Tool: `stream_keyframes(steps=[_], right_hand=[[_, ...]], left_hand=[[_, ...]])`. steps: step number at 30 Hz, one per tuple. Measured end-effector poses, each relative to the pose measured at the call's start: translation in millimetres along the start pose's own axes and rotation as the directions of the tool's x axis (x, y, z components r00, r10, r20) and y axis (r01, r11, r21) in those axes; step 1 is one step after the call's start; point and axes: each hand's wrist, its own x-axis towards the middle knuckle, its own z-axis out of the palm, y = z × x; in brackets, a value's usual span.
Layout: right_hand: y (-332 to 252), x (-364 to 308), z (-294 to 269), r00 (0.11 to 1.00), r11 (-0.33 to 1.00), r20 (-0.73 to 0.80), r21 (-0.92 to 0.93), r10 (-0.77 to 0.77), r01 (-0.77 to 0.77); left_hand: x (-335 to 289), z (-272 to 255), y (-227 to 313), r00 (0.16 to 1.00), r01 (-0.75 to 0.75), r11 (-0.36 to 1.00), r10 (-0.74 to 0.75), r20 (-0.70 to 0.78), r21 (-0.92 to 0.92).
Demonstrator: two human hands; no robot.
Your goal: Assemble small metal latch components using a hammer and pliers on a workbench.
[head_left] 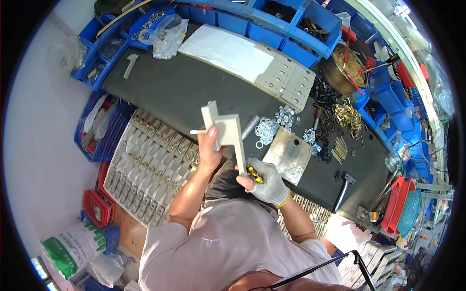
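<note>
My bare left hand (209,149) grips a beige angled bracket (227,127) by its left side, holding it up in front of my chest. A thin pale pin (197,132) sticks out to the left beside my left fingers; what it belongs to is unclear. On my right hand (268,183) is a whitish work glove that leaves the thumb tip bare. Its fingers close around a yellow-handled tool (256,175), whose working end is hidden. The bare thumb is at the bracket's lower end. Just beyond lies a grey metal cylinder (250,126).
Washers (266,131), dark screws and brass pieces (347,115) lie in heaps right of a worn metal plate (288,154). A hammer (344,190) rests at the bench's right. Blue bins (266,35) line the back. At left, a tray (145,167) holds rows of metal parts.
</note>
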Motion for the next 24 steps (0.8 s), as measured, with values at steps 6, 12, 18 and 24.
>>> stream_keyframes(steps=[6,12,18,24], right_hand=[[-6.3,-1.3,0.9,0.989,0.992,-0.103,-0.07,-0.109,0.102],[-1.7,-3.2,6.1,0.99,0.997,-0.13,-0.057,-0.055,0.048],[4.9,0.9,-8.3,0.999,0.997,-0.034,0.07,0.014,-0.012],[26.7,-20.8,-66.1,0.948,0.956,-0.234,0.246,0.217,-0.158]], left_hand=[[-2.1,-12.1,-1.8,1.0,0.0,1.0,0.0,0.014,0.016],[0.4,-16.5,-0.1,0.997,0.014,1.0,-0.014,0.074,-0.001],[16.7,-97.6,52.1,0.99,-0.104,0.962,0.125,-0.068,0.251],[26.3,-258.0,176.9,0.958,-0.068,0.605,0.261,-0.117,0.794]])
